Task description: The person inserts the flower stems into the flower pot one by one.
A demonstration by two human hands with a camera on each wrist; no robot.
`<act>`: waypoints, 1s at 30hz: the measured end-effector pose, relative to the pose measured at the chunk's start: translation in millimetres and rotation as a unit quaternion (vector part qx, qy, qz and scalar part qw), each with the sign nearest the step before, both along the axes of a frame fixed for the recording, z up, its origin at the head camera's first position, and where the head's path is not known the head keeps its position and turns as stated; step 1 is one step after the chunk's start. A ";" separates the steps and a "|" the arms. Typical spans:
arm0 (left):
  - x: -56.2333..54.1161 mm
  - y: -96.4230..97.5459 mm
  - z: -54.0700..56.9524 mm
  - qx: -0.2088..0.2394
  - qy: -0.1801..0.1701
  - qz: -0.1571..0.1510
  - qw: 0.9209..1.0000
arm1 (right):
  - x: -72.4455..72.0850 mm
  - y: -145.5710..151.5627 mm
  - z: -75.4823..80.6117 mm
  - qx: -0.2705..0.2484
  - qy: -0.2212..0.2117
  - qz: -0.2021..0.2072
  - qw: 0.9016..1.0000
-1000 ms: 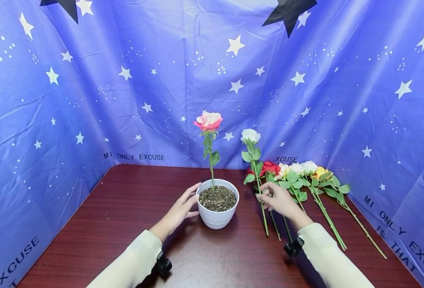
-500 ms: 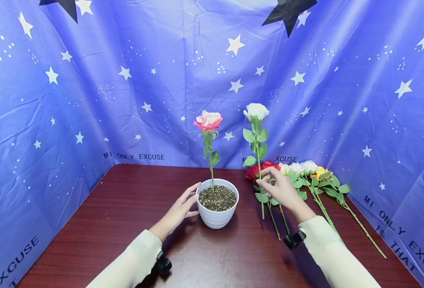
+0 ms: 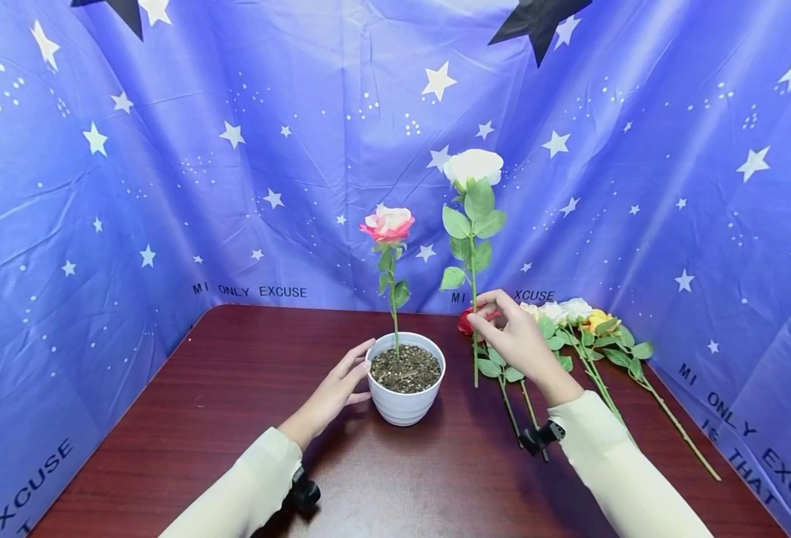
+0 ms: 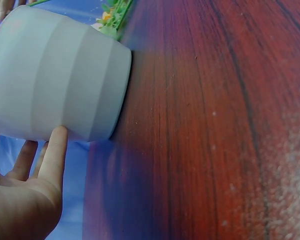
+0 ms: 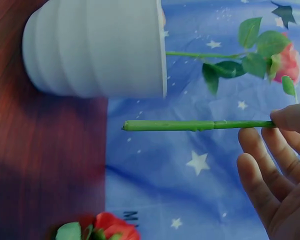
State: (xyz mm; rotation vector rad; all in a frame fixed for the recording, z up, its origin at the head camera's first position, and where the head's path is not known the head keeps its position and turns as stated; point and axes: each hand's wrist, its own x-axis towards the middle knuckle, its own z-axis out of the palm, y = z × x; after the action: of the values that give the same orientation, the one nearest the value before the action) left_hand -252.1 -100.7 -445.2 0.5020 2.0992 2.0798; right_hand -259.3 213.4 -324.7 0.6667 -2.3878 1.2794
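Note:
A white rose stands upright in the air, its green stem pinched between thumb and fingers of my right hand. The stem's lower end hangs free, right of the white pot and above the table. Against the pot's left side rests my left hand, fingers spread and fairly straight; the left wrist view shows a fingertip touching the ridged wall. Dark soil fills the pot. A pink-and-white rose is planted upright in it.
On the table's right side lie several roses: a red rose, partly hidden behind my right hand, white roses and a yellow rose. Their stems point toward me. A blue star-printed cloth hangs around the dark red wooden table.
My right hand has lifted the white rose off the table area and moved it slightly left, toward the pot. My left hand has stayed at the pot.

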 end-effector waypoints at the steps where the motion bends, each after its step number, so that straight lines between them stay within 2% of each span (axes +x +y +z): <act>1: -0.1 -0.1 0.1 0.000 0.001 0.000 1.000 | 4.5 -4.3 6.6 0.001 0.007 -0.001 1.000; 4: -0.3 -0.1 0.7 0.001 0.000 -0.001 1.000 | 16.4 -16.4 24.4 0.004 0.020 -0.002 1.000; 6: -0.4 -0.3 0.8 0.002 -0.003 -0.001 1.000 | 16.8 -21.0 28.3 0.006 0.027 -0.001 1.000; 14: -0.6 -0.1 0.3 0.003 0.000 0.001 1.000 | -7.1 -27.7 14.6 -0.022 0.016 0.010 1.000; 22: -0.9 0.4 -0.6 0.004 -0.004 0.004 1.000 | -12.1 -49.1 8.1 -0.063 0.006 0.064 0.996; 30: -0.1 0.9 -0.3 0.005 -0.002 0.004 1.000 | -17.0 -73.8 2.9 -0.056 0.020 0.087 0.994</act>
State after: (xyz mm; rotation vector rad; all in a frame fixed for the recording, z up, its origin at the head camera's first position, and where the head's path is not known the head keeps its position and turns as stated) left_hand -252.1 -99.9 -445.5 0.4920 2.0922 2.0949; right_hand -276.4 139.6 -321.8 0.8733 -2.2487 1.4432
